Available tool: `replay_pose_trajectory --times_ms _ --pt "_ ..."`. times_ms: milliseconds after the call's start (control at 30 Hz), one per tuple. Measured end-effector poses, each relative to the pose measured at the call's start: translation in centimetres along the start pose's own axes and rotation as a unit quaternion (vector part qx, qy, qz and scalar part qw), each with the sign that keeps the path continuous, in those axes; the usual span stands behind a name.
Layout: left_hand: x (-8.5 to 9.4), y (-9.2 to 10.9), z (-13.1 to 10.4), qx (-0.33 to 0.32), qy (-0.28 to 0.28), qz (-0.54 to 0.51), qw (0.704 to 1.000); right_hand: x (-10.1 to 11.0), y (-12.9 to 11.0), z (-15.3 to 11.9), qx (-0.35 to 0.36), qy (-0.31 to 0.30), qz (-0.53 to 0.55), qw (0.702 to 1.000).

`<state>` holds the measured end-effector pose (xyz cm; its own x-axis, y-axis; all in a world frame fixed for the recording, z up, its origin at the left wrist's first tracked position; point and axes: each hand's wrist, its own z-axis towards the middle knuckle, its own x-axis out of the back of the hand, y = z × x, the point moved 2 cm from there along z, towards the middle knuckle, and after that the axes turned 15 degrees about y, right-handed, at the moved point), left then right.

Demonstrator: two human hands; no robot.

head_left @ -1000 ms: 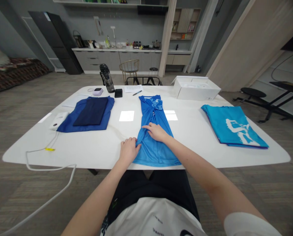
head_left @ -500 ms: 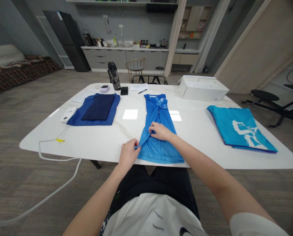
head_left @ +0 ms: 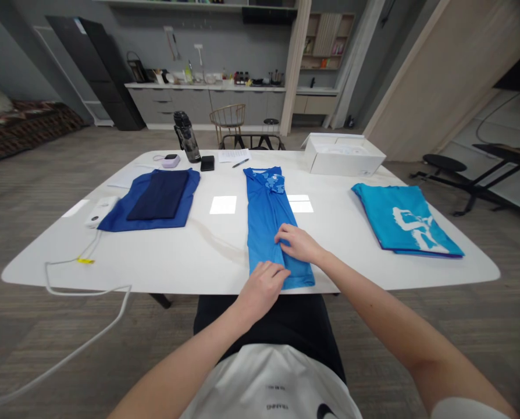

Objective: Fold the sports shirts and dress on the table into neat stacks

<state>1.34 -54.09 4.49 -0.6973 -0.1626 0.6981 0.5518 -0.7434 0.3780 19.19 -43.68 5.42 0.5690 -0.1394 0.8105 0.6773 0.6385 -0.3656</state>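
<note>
A blue shirt point(head_left: 262, 218), fading to lighter blue at the near hem, lies folded in a long narrow strip on the white table point(head_left: 216, 273). Its far end has a patterned patch. My left hand point(head_left: 264, 288) is closed on the fabric near the hem, its fingertips close to the strip's middle. Farther up, my right hand point(head_left: 299, 241) pinches the cloth of the same layer, its forearm reaching in from the right. Part of the lower shirt is hidden under both hands.
To the left lie a folded navy garment point(head_left: 159, 195) on a blue one point(head_left: 192, 201), and a white power strip point(head_left: 102, 210). Behind stand a black bottle point(head_left: 188, 139), a black wallet-like item point(head_left: 207, 163) and a white box point(head_left: 342, 160). A turquoise folded shirt point(head_left: 386, 212) lies right.
Both hands have moved right, bringing the shirt's left edge over toward the middle. The shirt is narrower and straighter along its left side. The camera view has shifted slightly.
</note>
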Motion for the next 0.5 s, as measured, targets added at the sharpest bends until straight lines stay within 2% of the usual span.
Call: replay_pose_trajectory --times_ms 100,200,367,500 --pt "-1.6 0.8 -0.1 -0.007 -0.05 -0.004 0.999 -0.1 0.5 -1.8 -0.018 -0.026 0.0 0.999" --pt "-1.6 0.1 -0.3 0.011 -0.073 -0.029 0.997 -0.6 0.7 -3.3 -0.03 -0.039 0.012 0.999" --pt "-0.2 -4.5 -0.1 0.031 -0.053 -0.072 0.996 -1.2 0.7 -4.5 -0.037 -0.009 0.032 0.999" --pt "-0.3 -7.9 -0.7 -0.009 -0.057 -0.03 0.998 -1.7 1.0 -5.0 -0.027 0.012 0.035 0.999"
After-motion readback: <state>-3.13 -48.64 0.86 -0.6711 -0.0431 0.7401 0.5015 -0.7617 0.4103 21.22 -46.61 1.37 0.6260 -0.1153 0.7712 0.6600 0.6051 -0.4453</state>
